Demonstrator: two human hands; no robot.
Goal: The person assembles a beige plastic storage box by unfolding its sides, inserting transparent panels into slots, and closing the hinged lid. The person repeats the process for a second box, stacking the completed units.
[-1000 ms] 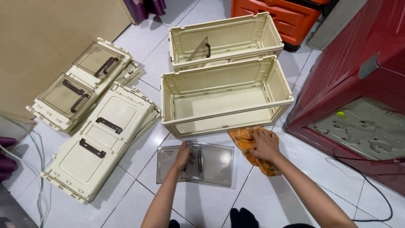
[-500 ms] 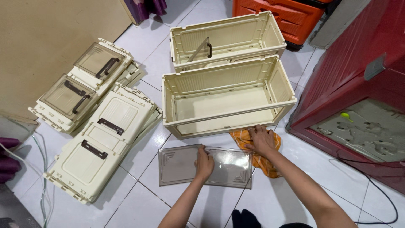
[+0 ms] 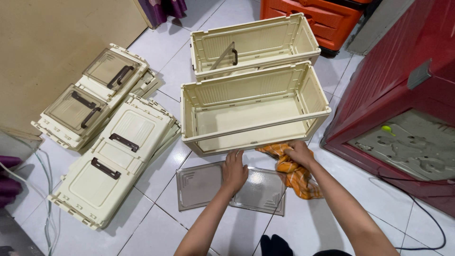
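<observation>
A clear smoky plastic panel lies flat on the white tiled floor. My left hand presses palm down on its upper middle, fingers apart. My right hand grips an orange cloth bunched on the floor just right of the panel. Directly beyond both hands stands an open cream folding crate, empty inside.
A second cream crate stands behind the first, with a panel leaning inside. Folded cream crates and lids are stacked at the left. A dark red cabinet stands at the right, an orange bin at the top.
My left hand slid right along the clear panel, from its left part to its upper middle. My right hand stayed on the orange cloth.
</observation>
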